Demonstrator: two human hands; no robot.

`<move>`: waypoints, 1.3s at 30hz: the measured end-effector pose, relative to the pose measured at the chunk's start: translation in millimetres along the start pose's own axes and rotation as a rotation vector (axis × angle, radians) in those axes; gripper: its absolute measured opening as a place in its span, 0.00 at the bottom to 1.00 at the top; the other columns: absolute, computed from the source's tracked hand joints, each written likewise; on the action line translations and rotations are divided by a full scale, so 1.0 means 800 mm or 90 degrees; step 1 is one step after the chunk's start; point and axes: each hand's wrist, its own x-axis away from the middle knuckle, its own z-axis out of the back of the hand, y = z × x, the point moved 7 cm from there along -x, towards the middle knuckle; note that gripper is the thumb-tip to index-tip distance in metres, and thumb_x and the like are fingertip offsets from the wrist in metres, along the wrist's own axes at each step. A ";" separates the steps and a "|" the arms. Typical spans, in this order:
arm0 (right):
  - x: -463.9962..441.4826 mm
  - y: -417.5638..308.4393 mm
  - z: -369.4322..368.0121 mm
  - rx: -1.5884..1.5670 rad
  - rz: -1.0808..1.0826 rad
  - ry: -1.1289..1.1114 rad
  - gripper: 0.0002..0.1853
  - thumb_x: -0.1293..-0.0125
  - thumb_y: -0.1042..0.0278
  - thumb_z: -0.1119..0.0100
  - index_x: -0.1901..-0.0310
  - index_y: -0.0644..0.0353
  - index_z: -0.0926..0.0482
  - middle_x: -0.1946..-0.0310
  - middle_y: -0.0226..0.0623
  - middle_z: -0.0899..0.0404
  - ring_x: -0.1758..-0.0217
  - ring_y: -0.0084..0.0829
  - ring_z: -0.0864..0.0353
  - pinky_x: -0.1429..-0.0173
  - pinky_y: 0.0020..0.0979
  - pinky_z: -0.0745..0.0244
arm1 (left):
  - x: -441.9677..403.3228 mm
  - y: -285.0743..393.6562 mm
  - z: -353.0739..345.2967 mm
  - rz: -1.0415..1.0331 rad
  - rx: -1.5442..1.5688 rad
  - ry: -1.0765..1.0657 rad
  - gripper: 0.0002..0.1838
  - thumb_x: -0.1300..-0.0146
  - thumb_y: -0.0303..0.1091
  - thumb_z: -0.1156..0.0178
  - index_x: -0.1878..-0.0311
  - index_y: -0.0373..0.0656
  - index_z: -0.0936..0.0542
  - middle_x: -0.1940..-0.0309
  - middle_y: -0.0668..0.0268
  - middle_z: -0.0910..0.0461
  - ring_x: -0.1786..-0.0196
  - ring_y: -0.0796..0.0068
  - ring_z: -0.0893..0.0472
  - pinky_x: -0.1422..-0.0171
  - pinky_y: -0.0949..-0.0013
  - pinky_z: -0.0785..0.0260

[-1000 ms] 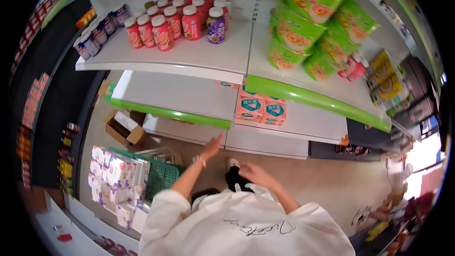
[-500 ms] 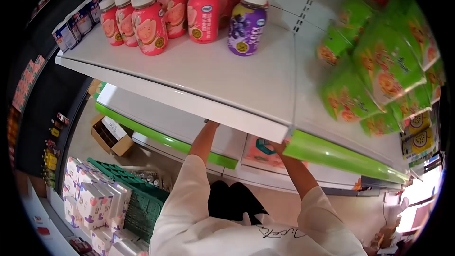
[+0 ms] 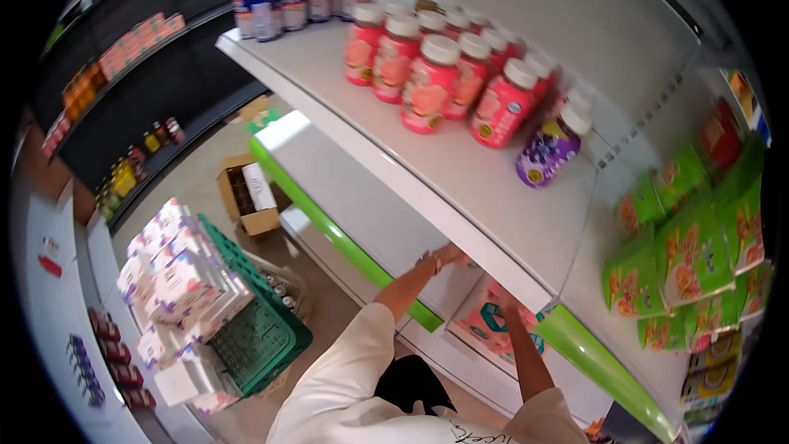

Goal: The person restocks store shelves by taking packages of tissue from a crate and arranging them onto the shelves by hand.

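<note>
Cannot tell finger grip of left hand or right hand near already shelved pink boxes, with white boxes unshelved, near left.

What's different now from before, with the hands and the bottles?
Both hands reached forward, under the upper shelf: the left hand over the shelf below, the right hand by the pink packs. Whether they took hold of anything is hidden. The view turned leftward. The pink bottles and purple bottle stayed put.

Pink pkgs w/ teal logo
</note>
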 end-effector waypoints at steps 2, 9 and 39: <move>0.013 -0.002 -0.007 -0.109 -0.005 -0.004 0.30 0.28 0.52 0.53 0.31 0.61 0.41 0.36 0.43 0.34 0.33 0.36 0.35 0.33 0.40 0.38 | 0.054 0.003 0.005 -0.007 0.134 -0.029 0.43 0.33 0.60 0.48 0.27 0.42 0.51 0.47 0.56 0.27 0.49 0.72 0.23 0.61 0.75 0.27; 0.162 -0.001 -0.092 -0.492 -0.183 -0.250 0.35 0.28 0.41 0.57 0.29 0.58 0.43 0.31 0.40 0.40 0.30 0.34 0.41 0.31 0.44 0.42 | 0.434 0.041 0.067 0.021 0.458 0.038 0.44 0.34 0.57 0.46 0.26 0.43 0.54 0.40 0.59 0.33 0.52 0.79 0.24 0.66 0.80 0.30; 0.938 -0.465 -0.458 -0.285 -0.061 -1.259 0.41 0.28 0.52 0.49 0.26 0.65 0.58 0.33 0.39 0.42 0.31 0.28 0.39 0.29 0.28 0.43 | 1.377 0.013 0.161 -0.030 0.322 0.887 0.37 0.30 0.45 0.47 0.27 0.41 0.52 0.32 0.60 0.41 0.29 0.70 0.42 0.26 0.67 0.50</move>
